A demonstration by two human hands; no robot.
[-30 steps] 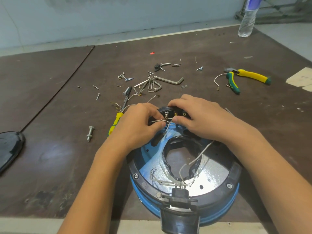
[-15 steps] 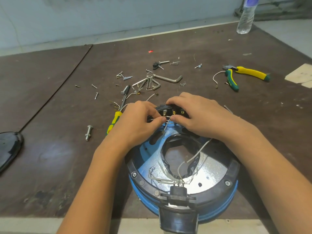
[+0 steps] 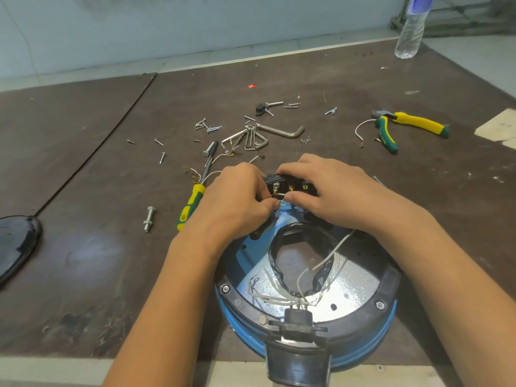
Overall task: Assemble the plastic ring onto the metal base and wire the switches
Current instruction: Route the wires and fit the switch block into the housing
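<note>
Left hand point(image 3: 237, 202): palm down, wrist bent in from the lower left, fingers curled in at the far rim of the base; thumb and forefinger pinch a thin white wire point(image 3: 280, 201) at its end, right by the switches.
Right hand point(image 3: 332, 191): palm down, forearm coming in from the lower right; the fingers arch over the switches from behind and the thumb presses in at the near side, so it grips the block.
Switches point(image 3: 293, 187): black block with brass terminals, at the far edge of the ring, between the two hands.
Ring point(image 3: 388, 283): black plastic, seated on the base, with screw heads showing at its left and right sides.
Base point(image 3: 346, 291): shiny metal plate with a blue rim, lying on the table point(image 3: 83, 261) close to the near edge; loose white wires cross its centre opening.
Screwdriver point(image 3: 192, 203): yellow and green handle, just left of the left hand, partly under it.
Bolt point(image 3: 148, 218): left of the screwdriver, apart from it.
Hex keys point(image 3: 259, 135): beyond the hands, among scattered screws.
Pliers point(image 3: 402, 127): far right, well apart from the base.
Bottle point(image 3: 409, 32): upright at the far right corner.
</note>
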